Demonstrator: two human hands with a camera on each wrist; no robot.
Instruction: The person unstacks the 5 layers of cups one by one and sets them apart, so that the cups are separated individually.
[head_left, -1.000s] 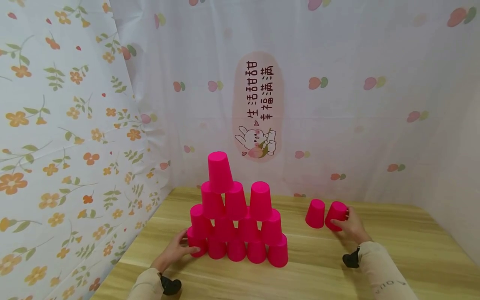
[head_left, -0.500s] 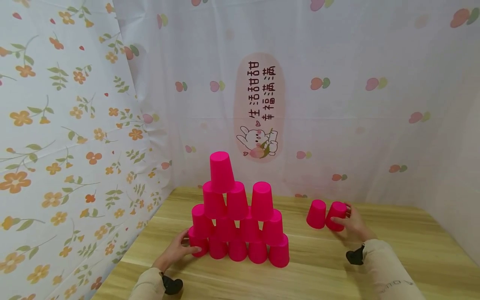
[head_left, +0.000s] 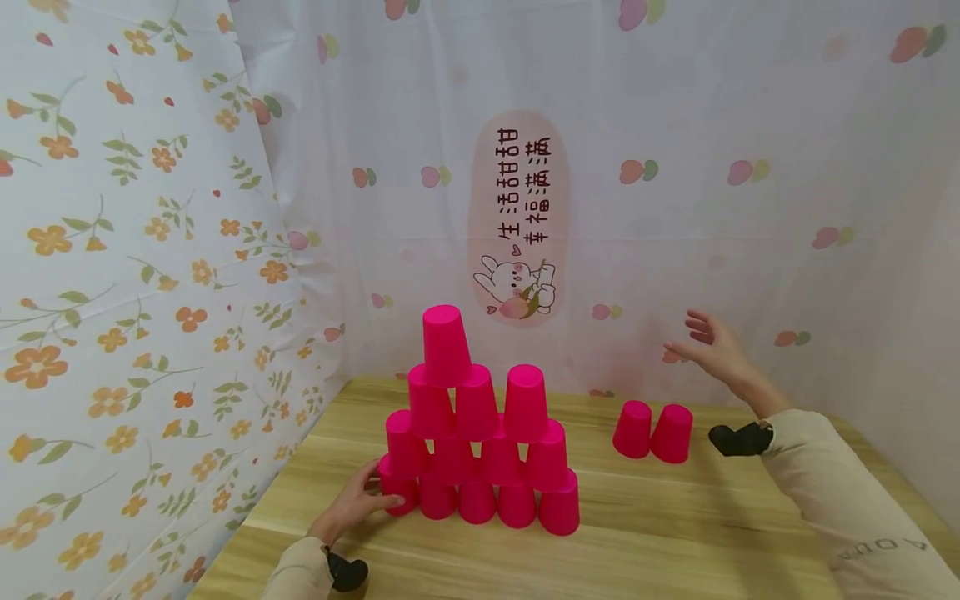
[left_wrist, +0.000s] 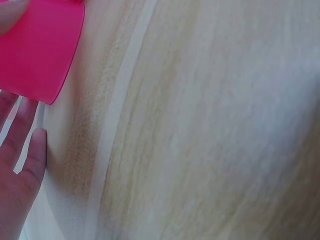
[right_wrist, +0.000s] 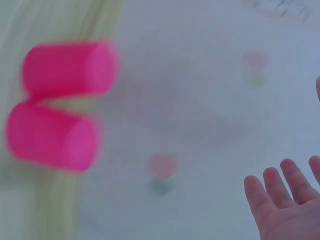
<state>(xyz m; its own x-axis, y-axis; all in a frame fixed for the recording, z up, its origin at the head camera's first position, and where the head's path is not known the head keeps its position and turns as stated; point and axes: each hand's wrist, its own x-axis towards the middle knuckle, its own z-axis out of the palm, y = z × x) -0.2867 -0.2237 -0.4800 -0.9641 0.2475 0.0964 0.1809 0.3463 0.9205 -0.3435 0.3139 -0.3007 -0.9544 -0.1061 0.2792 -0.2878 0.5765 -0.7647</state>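
At lower centre of the head frame, a stack of thirteen upturned pink cups (head_left: 476, 414) stands on the tabletop (head_left: 637, 542): rows of five, four and three, top cup (head_left: 446, 346) over the left pair of the third row. Edges between the lower rows merge, pink on pink. Left hand (head_left: 358, 502) at the leftmost bottom cup (head_left: 406, 486): thumb on the near side, grip closed round it; fingers behind mostly hidden. Left wrist view crops this cup at upper left; only the thumb's tip is in frame there.

Centre right: one loose cup (head_left: 632, 431) and a second loose cup (head_left: 672, 435), both upturned, side by side; contact cannot be judged. Right hand (head_left: 716, 350) is raised above and right of them, fingers apart, grip wide, holding nothing. Right wrist view cuts this hand at lower right, thumb a sliver; both loose cups blurred. Right sleeve (head_left: 847, 492) runs off the frame; lettering partly legible.
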